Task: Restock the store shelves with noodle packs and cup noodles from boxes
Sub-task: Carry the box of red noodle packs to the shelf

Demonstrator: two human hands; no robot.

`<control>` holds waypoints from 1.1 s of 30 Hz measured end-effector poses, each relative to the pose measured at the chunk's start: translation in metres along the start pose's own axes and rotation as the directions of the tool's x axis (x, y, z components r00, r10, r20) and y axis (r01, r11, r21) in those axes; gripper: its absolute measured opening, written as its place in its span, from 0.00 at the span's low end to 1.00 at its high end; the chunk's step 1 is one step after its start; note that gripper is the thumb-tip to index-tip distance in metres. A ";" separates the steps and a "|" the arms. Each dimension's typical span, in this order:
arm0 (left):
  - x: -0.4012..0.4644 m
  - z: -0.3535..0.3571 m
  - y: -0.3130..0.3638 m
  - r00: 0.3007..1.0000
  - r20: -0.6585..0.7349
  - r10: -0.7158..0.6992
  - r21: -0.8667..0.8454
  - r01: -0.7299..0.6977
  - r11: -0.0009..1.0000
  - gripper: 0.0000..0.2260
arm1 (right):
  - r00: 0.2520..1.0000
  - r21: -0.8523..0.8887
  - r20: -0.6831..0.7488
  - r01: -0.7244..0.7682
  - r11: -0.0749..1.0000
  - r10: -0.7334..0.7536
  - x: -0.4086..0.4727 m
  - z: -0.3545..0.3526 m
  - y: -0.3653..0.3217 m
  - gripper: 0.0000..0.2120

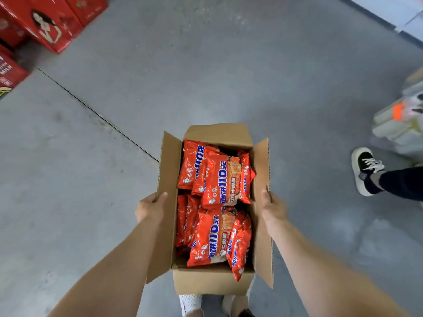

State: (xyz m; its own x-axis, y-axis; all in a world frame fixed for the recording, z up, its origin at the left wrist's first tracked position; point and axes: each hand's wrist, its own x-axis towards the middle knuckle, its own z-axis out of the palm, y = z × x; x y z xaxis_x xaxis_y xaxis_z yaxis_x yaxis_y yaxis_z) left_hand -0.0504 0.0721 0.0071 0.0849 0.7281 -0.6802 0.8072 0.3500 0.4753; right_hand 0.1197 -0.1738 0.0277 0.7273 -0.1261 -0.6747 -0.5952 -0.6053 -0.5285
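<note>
From the head camera we look straight down at an open cardboard box [214, 280] held out in front of the person, above a grey concrete floor [206, 65]. All four flaps stand open, and the box is filled with red noodle packs [219, 179] printed with blue and white lettering. The packs lie loosely in two rough groups, one at the far end and one at the near end, some flat and some tipped on edge; one pack at the near right corner pokes over the rim.

We see the left hand [151, 208] on the left side of the box, its thumb pressed over the edge of the left flap and its fingers curled out of sight around the outer wall. The right hand [273, 208] mirrors it on the right side, thumb lying along the right flap, fingers wrapped behind the cardboard (we cannot see the fingertips of either hand). Both bare forearms reach in from the bottom corners.

Below the box we glimpse the person's own white shoe [190, 304]. At the right edge, another person's black and white sneaker [366, 171] and dark trouser leg stand on the floor, near a blurred pale bundle with an orange mark [398, 124]. In the upper left corner, red cartons [48, 26] are stacked on the floor, well apart from the box.
</note>
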 end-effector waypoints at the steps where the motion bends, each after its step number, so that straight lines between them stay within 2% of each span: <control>1: -0.004 0.001 0.000 1.000 -0.007 -0.005 -0.024 0.004 1.000 0.09 | 1.000 0.006 0.009 -0.002 1.000 0.002 0.002 -0.002 0.001 0.21; 6: -0.017 0.004 0.003 0.999 -0.041 -0.022 -0.091 0.019 0.996 0.14 | 0.998 -0.010 0.068 -0.008 1.000 0.008 0.014 -0.012 0.003 0.22; 9: -0.025 0.011 0.003 0.998 -0.057 -0.041 -0.078 0.036 0.996 0.15 | 0.998 -0.024 0.017 -0.052 0.998 0.052 0.022 -0.017 0.011 0.25; 14: -0.028 0.018 0.007 0.995 -0.082 -0.051 -0.080 0.044 0.996 0.15 | 0.998 -0.095 -0.015 -0.067 0.993 0.066 0.026 -0.018 0.007 0.21; 19: -0.041 0.018 0.012 0.993 -0.110 -0.034 -0.067 0.027 0.997 0.15 | 0.998 -0.245 -0.055 0.007 0.969 -0.021 0.026 -0.016 0.008 0.22; 25: -0.053 0.006 0.019 0.988 -0.138 -0.074 -0.104 0.059 0.993 0.15 | 0.997 -0.294 0.015 0.075 0.953 -0.074 0.020 -0.023 -0.010 0.18; 31: -0.085 -0.023 0.046 0.989 -0.136 -0.051 -0.110 0.037 0.993 0.05 | 0.993 -0.301 0.048 0.116 0.947 -0.107 0.004 -0.053 -0.047 0.20; 33: -0.101 -0.038 0.063 0.990 -0.137 -0.025 -0.119 0.008 0.993 0.08 | 0.992 -0.315 0.060 0.125 0.941 -0.111 -0.006 -0.067 -0.068 0.21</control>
State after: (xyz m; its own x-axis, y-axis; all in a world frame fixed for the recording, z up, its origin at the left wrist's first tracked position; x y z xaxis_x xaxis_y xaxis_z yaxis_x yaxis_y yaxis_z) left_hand -0.0303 0.0431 0.1272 -0.0160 0.7930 -0.6090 0.7329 0.4236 0.5324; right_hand 0.1785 -0.1845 0.1023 0.7671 -0.0105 -0.6415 -0.3617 -0.8329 -0.4188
